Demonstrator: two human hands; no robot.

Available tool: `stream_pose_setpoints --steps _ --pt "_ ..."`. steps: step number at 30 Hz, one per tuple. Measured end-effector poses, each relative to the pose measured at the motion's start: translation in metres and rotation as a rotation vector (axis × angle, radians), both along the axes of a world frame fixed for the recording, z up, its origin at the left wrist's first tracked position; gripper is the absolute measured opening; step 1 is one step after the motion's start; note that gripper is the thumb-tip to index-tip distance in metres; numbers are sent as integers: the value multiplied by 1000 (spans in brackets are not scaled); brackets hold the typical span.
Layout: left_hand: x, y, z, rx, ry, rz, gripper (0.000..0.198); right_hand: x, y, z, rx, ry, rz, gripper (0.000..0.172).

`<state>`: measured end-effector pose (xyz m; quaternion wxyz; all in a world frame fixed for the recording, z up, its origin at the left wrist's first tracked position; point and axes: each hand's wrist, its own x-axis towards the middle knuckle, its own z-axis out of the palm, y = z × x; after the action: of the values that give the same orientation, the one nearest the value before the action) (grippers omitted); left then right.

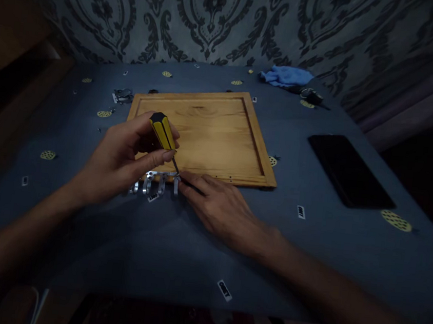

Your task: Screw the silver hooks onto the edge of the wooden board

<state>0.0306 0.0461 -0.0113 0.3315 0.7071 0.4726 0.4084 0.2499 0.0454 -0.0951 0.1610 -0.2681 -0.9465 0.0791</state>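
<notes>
Holding a screwdriver [163,131] to a row of metal hooks [162,182] at the near edge of a framed wooden panel [211,135].
Grips the yellow-and-black handle between thumb and fingers of the left hand [118,159], closed around it, slanting the shaft down to the rightmost visible hook. Rests the right hand [220,203] just beside that hook, fingers bent slightly at the panel's edge; cannot tell of any pinch beneath the fingertips. Has the panel lying flat on a patterned blue tablecloth [152,258], well apart from a dark phone [350,171].
</notes>
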Motion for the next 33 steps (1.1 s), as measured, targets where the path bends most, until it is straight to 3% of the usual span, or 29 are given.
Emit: stream_pose_setpoints --steps 7,33 --pt "0 -3 8 53 -20 54 27 0 0 -2 10 -2 -4 42" --pt "0 2 0 -24 12 20 34 -5 -1 2 58 -52 -10 39"
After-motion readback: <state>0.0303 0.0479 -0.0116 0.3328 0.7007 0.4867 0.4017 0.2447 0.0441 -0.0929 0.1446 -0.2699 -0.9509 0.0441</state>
